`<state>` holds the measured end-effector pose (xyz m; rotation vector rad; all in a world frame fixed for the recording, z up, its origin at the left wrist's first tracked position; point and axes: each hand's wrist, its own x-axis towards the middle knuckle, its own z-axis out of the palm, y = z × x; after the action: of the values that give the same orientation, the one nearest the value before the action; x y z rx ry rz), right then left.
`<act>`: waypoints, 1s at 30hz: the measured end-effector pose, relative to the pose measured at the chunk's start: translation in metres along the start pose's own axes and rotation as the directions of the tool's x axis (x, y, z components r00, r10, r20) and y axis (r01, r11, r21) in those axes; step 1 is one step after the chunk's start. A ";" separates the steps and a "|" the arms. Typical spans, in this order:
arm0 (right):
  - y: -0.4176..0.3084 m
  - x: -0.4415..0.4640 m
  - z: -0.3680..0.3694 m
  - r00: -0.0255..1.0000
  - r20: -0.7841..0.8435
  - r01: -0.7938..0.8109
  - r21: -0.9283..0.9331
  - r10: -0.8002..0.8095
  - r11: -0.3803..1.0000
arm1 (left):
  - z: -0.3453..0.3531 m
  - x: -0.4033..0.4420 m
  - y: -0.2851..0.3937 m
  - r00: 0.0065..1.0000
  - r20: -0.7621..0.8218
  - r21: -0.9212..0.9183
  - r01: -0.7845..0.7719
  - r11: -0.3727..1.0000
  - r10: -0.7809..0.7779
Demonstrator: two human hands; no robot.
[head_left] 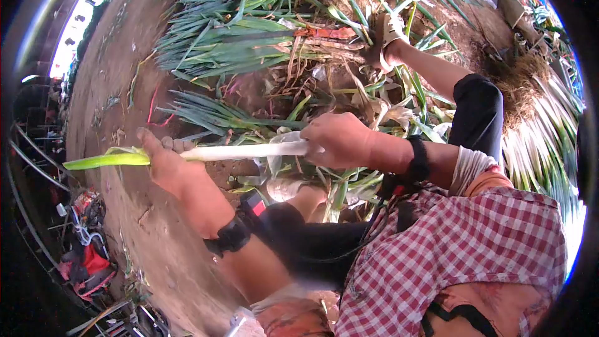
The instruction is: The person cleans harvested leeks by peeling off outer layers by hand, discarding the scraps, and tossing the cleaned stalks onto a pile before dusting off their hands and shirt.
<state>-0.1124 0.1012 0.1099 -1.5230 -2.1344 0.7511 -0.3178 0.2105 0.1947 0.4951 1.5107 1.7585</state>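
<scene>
A long green onion lies level across the view, its green top to the left and its white stalk to the right. My left hand is closed around it where green meets white. My right hand is closed at the white end, whose tip it hides. Beside the right fingers hangs a thin, pale, translucent layer; I cannot tell whether it is onion skin or plastic. Just beyond both hands, more green onion leaves lie on the ground.
Bundles of green onions lie at the top, one with an orange-red band. Whitish stalks with roots are piled at right. Loose peelings surround my sandalled foot. Bare soil and a red-and-dark cloth item are at left.
</scene>
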 end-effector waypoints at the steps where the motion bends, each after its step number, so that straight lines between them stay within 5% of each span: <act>1: -0.001 0.003 0.000 1.000 0.005 0.001 0.002 -0.001 1.000 | 0.000 -0.002 0.000 1.000 0.030 -0.020 0.005 1.000 -0.005; 3: -0.002 0.007 0.002 0.970 0.244 -0.025 0.033 0.017 0.999 | 0.000 -0.005 0.002 0.998 0.060 -0.044 0.013 0.999 -0.010; 6: 0.001 0.008 0.003 0.959 0.280 -0.013 0.186 -0.041 0.983 | 0.003 -0.011 0.006 0.988 0.152 -0.038 0.036 0.999 -0.030; 13: 0.013 0.003 0.001 0.947 0.290 0.085 0.196 -0.141 0.977 | 0.009 -0.021 0.004 0.982 0.186 -0.022 0.032 0.999 -0.028; 15: 0.017 0.000 -0.003 0.883 0.419 0.051 0.361 -0.211 0.931 | 0.009 -0.021 0.003 0.982 0.187 -0.022 0.031 0.999 -0.026; 21: 0.024 -0.007 -0.003 0.875 0.447 -0.094 0.529 -0.183 0.843 | 0.005 -0.008 -0.002 0.961 0.267 -0.122 0.112 0.986 -0.076; 28: 0.031 -0.012 0.010 0.862 0.463 -0.198 0.683 -0.207 0.703 | 0.002 -0.009 -0.001 0.859 0.509 -0.219 0.060 0.974 0.062; 30: 0.029 -0.014 0.018 0.865 0.472 -0.319 0.781 -0.171 0.537 | -0.002 -0.005 -0.001 0.844 0.531 -0.236 0.063 0.970 0.075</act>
<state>-0.0980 0.0921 0.0770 -0.8946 -1.4932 2.0452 -0.3158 0.2055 0.1940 0.7872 0.8830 1.5998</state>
